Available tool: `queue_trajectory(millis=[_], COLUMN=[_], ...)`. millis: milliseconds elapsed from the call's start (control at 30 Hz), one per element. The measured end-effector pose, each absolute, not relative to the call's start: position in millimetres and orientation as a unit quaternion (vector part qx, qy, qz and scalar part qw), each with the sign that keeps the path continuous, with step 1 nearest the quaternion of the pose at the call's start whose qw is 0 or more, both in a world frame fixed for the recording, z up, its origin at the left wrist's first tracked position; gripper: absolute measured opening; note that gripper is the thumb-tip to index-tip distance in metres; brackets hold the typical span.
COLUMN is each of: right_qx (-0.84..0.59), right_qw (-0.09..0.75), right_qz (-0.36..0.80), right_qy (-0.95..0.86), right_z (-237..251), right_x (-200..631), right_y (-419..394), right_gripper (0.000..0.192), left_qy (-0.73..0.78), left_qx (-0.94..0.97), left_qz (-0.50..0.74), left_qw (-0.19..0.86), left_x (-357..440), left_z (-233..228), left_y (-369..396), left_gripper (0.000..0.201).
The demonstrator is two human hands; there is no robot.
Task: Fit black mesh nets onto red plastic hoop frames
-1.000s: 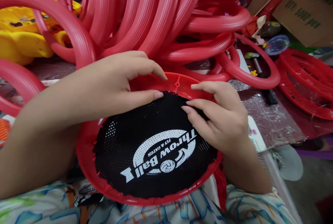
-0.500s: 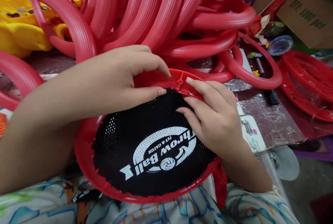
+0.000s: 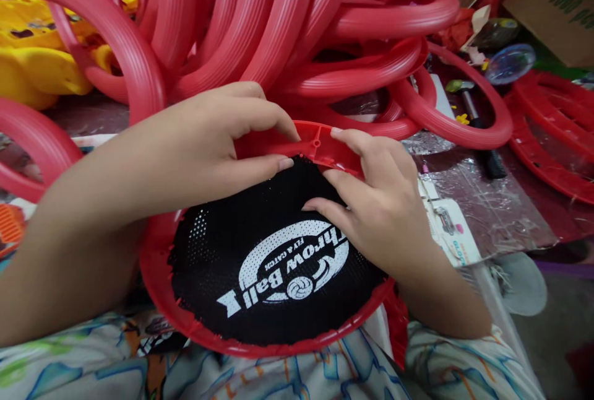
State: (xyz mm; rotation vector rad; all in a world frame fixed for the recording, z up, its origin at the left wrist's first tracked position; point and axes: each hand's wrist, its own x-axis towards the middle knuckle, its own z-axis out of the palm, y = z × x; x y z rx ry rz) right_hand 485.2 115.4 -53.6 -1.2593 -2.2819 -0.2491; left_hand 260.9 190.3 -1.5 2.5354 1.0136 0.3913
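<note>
A round black mesh (image 3: 208,282), printed in white with "Throw Ball", lies inside a red plastic ring frame (image 3: 195,329) resting close to my lap. At the far edge of the frame, my left hand (image 3: 241,140) pinches the mesh's border, its thumb on top and its fingers over the rim. Just to the right, my right hand (image 3: 378,195) grips the same rim, forefinger on top and thumb tip over the mesh. A short rib with a small round peg shows on the rim between the hands. The undersides of the frame and mesh are hidden.
Many ribbed red rings (image 3: 288,22) are heaped behind the frame. Yellow plastic parts (image 3: 41,72) lie at the left. On the right are a hammer-like tool (image 3: 480,134), more red frames (image 3: 547,158), a printed card (image 3: 450,230) and a cardboard box (image 3: 557,7).
My right thumb has slid slightly left over the mesh. The view has shifted a little; both hands stay at the frame's far rim.
</note>
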Motion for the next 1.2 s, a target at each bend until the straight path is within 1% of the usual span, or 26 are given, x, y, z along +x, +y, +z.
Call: queue_trajectory(millis=[133, 200, 267, 367, 600, 967, 1200], right_qx=[-0.470, -0.475, -0.476, -0.465, -0.498, -0.534, -0.517], right_qw=[0.345, 0.373, 0.387, 0.409, 0.405, 0.416, 0.412], right_qz=[-0.012, 0.025, 0.041, 0.032, -0.017, 0.018, -0.035], right_qy=[-0.812, -0.797, -0.789, -0.785, -0.767, -0.736, -0.749], right_z=[-50.5, -48.6, -47.0, -44.3, -37.8, -44.2, -46.1], right_x=[489.5, 491.1, 491.9, 492.2, 493.7, 495.8, 494.5], right_y=[116.1, 115.6, 115.2, 114.9, 116.4, 124.6, 127.1], right_gripper=[0.017, 0.010, 0.005, 0.006, 0.010, 0.014, 0.016], left_qy=[0.361, 0.359, 0.362, 0.365, 0.327, 0.348, 0.353], left_qx=[0.900, 0.899, 0.898, 0.897, 0.908, 0.898, 0.903], left_qz=[0.131, 0.132, 0.133, 0.135, 0.162, 0.175, 0.173], left_qw=[0.207, 0.212, 0.211, 0.209, 0.206, 0.206, 0.172], left_x=[262.8, 263.8, 264.5, 265.2, 266.2, 274.0, 276.2], left_z=[-0.4, -0.5, 0.2, 1.9, 3.4, -0.6, -5.3], left_y=[190.4, 190.6, 189.5, 185.8, 180.7, 179.0, 179.0], left_gripper=[0.027, 0.027, 0.024, 0.020, 0.019, 0.022, 0.024])
